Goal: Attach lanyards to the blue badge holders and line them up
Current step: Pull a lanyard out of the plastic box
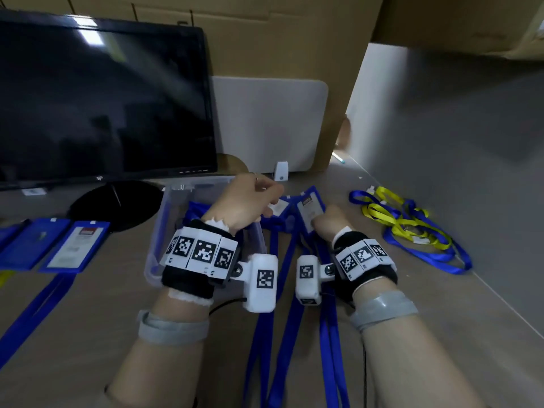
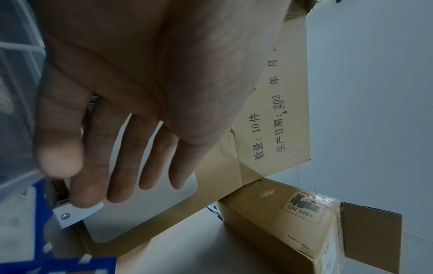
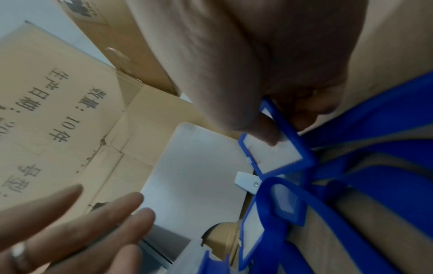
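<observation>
My right hand [image 1: 321,218] pinches a blue badge holder [image 1: 308,209] by its lower edge; in the right wrist view the thumb [image 3: 264,129] lies on the white card of this badge holder [image 3: 281,153]. My left hand [image 1: 272,201] hovers beside it with straight fingers [image 2: 121,176] and holds nothing. A second blue badge holder [image 1: 279,208] lies under the left fingertips. Blue lanyards [image 1: 282,290] run from these holders toward me across the table. Two more blue badge holders [image 1: 75,248] lie side by side at the left, with lanyards attached.
A clear plastic box [image 1: 160,231] sits under my left wrist. A tangle of yellow and blue lanyards [image 1: 412,228] lies at the right. A dark monitor [image 1: 103,98] on a round base stands at the back left, with cardboard boxes [image 2: 269,111] and a white divider panel [image 1: 270,122] behind.
</observation>
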### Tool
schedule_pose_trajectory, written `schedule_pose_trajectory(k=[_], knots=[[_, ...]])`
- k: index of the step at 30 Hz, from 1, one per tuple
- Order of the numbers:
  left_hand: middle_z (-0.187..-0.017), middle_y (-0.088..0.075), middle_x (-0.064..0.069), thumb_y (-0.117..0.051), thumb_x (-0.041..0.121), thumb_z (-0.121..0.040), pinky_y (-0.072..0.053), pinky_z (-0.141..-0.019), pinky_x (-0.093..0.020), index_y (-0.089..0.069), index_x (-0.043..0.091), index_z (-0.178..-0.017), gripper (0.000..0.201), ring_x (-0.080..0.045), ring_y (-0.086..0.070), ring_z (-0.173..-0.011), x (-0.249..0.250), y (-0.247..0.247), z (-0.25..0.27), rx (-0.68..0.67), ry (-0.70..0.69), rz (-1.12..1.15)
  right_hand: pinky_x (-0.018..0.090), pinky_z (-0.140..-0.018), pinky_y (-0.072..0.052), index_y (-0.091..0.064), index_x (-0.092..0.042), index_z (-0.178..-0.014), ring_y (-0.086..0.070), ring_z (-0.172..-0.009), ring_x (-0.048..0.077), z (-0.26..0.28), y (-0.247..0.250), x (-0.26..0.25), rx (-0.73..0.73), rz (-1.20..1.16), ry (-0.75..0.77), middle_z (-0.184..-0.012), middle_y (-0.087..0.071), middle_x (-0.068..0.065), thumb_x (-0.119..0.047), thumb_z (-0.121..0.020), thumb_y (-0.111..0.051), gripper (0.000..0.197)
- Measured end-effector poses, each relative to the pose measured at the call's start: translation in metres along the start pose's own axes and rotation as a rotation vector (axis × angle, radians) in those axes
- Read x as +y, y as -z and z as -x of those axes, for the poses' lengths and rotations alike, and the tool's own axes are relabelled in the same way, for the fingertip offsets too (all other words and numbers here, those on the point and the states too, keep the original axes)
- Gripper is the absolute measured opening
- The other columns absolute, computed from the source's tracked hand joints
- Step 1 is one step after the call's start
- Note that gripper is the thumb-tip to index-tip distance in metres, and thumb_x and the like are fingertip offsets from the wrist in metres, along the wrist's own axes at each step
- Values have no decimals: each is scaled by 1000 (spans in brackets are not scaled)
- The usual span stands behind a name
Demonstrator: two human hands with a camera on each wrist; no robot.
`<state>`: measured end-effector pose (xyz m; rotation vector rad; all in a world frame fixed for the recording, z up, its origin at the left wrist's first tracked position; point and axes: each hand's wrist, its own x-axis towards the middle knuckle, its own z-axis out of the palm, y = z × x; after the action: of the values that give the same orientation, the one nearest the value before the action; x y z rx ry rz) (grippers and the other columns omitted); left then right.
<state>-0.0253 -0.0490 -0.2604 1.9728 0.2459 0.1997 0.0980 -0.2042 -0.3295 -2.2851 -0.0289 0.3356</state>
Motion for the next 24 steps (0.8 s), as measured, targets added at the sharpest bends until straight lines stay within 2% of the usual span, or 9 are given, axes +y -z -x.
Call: schedule_pose_trajectory(k=[2, 4, 6, 8, 11, 15, 18, 20, 24], knots=[[-104, -72, 0, -59, 33, -98, -58, -78, -34, -66, 17, -117, 26, -16, -72, -87, 0, 2, 2, 17, -5, 0, 40, -88, -49, -53, 5, -123, -61, -108, 37, 7, 7, -7, 70, -76, 31, -118, -62, 22, -7, -99, -48, 27], [-99, -70, 4, -59, 35, -97, -57, -82, -36, -66, 15, -118, 29, -15, -70, -87, 2, 3, 4, 39, -12, -9, 39, -77, -51, -53, 3, -121, -62, -91, 34, 22, 14, -20, 85, -211, 85, -108, -64, 20, -11, -99, -47, 26], [-98, -70, 3, -58, 40, -97, -58, -89, -41, -63, 19, -108, 24, -17, -69, -92, 4, 2, 7, 72, -22, 2, 31, -60, -49, -56, -4, -114, -62, -74, 23, 42, 21, -33, 37, -389, 168, -96, -65, 13, -16, -99, -48, 21], [-100, -73, 0, -55, 46, -98, -57, -92, -48, -65, 21, -96, 27, -21, -71, -96, 7, 1, 10, 96, -31, 31, 28, -60, -52, -60, -9, -111, -67, -77, 20, 61, 21, -43, -89, -487, 272, -97, -69, 9, -17, -98, -50, 18], [-95, -76, -8, -52, 48, -98, -58, -86, -54, -70, 11, -100, 41, -27, -73, -89, 7, 4, 12, 206, -51, 109, 23, -65, -55, -67, -13, -108, -72, -83, 16, 81, 15, -50, -241, -408, 415, -100, -74, 4, -17, -96, -59, 15], [-101, -72, -28, -54, 35, -101, -56, -83, -60, -65, -9, -105, 46, -44, -69, -95, 9, 21, 19, 314, -52, 167, 10, -56, -46, -72, -14, -102, -66, -68, -2, 89, 4, -60, -260, -331, 542, -89, -74, -7, -21, -90, -70, 13], [-99, -75, -21, -56, 22, -101, -58, -86, -52, -70, -3, -102, 29, -35, -72, -95, 4, 40, 25, 309, -63, 141, 11, -62, -50, -69, -13, -107, -67, -77, 0, 86, -2, -70, -165, -386, 574, -96, -74, -2, -29, -88, -74, 25], [-96, -76, -14, -59, 21, -100, -60, -85, -49, -72, 4, -101, 22, -29, -74, -91, -4, 52, 30, 296, -47, 99, 10, -63, -50, -69, -14, -107, -66, -73, -6, 86, -8, -79, -150, -419, 620, -94, -73, -4, -27, -89, -74, 23], [-91, -78, -12, -63, 12, -96, -61, -82, -48, -73, 3, -98, 13, -26, -75, -85, -17, 74, 36, 285, -34, 18, 22, -84, -52, -73, -24, -107, -67, -91, 3, 85, -27, -98, -161, -391, 715, -94, -73, -11, -27, -90, -72, 17]])
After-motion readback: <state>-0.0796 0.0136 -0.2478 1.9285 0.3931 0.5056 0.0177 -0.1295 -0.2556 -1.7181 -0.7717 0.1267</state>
